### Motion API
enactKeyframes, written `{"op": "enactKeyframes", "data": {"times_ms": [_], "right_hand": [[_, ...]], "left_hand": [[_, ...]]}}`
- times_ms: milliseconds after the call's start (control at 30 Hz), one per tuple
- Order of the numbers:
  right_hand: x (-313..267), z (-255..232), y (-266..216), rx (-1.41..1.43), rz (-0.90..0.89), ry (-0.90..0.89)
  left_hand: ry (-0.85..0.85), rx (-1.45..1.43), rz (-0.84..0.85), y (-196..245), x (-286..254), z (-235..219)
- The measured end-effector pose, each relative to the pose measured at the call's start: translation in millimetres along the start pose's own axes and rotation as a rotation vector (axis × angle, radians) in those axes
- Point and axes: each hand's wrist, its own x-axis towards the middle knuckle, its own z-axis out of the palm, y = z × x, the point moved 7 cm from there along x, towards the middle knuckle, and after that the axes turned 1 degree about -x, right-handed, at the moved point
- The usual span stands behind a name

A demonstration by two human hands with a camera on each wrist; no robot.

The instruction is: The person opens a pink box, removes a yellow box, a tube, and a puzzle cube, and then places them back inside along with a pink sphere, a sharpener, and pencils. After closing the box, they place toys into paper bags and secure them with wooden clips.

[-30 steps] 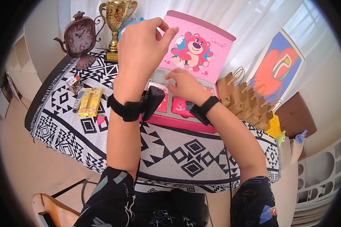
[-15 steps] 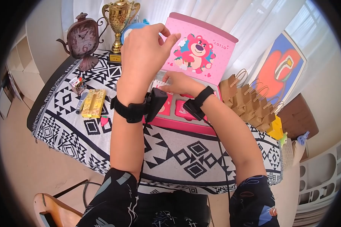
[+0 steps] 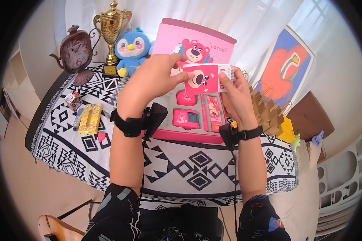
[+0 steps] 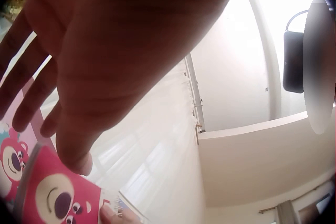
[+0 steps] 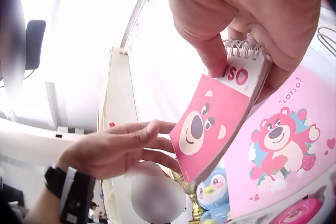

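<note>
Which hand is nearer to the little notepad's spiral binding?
Right. The right hand grips the notepad at its bound end, beside the spiral binding; the left hand is farther off, at the notepad's opposite end.

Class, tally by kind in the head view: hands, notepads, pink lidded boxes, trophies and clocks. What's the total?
Left hand and right hand: 2 hands
Notepad: 1
Box: 1
Trophy: 1
Clock: 1
Total: 6

Left hand spreads its fingers (contact unclear); right hand pinches.
</note>
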Motion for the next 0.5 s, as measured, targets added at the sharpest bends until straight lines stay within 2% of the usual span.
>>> {"op": "enactKeyframes", "data": {"times_ms": [33, 100, 133, 167, 233, 367, 400, 433, 467, 500], "right_hand": [[-6, -2, -7, 0.0, -0.007, 0.01], [-16, -3, -14, 0.183, -0.006, 0.007], [-18, -4, -14, 0.226, -0.017, -0.002], [-19, -5, -13, 0.232, -0.022, 0.006], [-21, -11, -14, 0.162, -0.09, 0.097], [-21, -18, -15, 0.108, -0.11, 0.154], [-23, -14, -23, -0.005, -0.162, 0.12], [-26, -10, -32, -0.12, -0.21, 0.087], [-28, -13, -37, -0.112, -0.206, 0.095], [-31, -11, -47, -0.381, -0.263, 0.047]], "left_hand": [[-0.004, 0.001, 0.011, 6, 2, 4], [-0.054, -0.169, 0.047, 17, 7, 15], [-0.005, -0.145, 0.083, 23, 8, 16], [-0.013, -0.14, 0.09, 27, 10, 19], [-0.023, -0.22, -0.055, 22, 14, 23], [0.061, -0.175, -0.043, 21, 17, 27], [0.053, -0.166, -0.041, 17, 19, 31], [0.128, -0.161, -0.023, 14, 21, 30], [0.202, -0.157, -0.004, 12, 20, 27], [0.193, -0.153, -0.002, 11, 20, 28]]}}
